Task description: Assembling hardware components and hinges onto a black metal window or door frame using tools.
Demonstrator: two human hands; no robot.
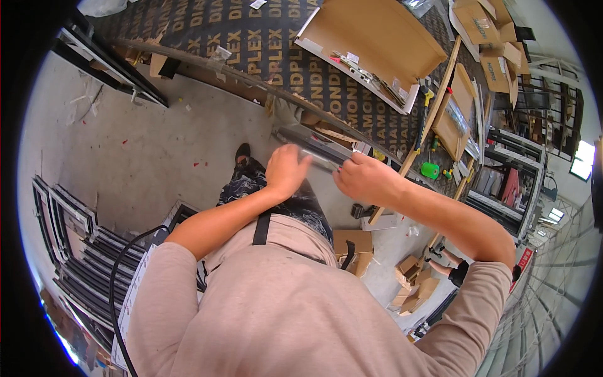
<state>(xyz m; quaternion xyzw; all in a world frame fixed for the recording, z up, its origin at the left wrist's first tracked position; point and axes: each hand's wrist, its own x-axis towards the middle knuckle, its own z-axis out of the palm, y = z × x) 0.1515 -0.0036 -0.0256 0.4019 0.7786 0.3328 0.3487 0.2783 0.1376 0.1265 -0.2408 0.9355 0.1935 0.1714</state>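
Note:
A long, narrow grey bar (319, 151) with a shiny, partly see-through side spans the space between my hands, in front of the bench's near edge. It is blurred, so its exact kind does not show. My left hand (287, 171) is curled at the bar's left part, the thumb toward the middle and smeared by motion. At the other end, my right hand (367, 181) is closed in a pinch on the bar, knuckles up. My fingers hide both gripped spots.
Ahead stands a bench with a dark printed board top (245, 44). On it lie an open cardboard box (377, 38) with hardware, a green tape roll (430, 170) and a wooden strip (433, 119). Black frames (94, 264) are stacked at left. Another person's legs (443, 267) show at right.

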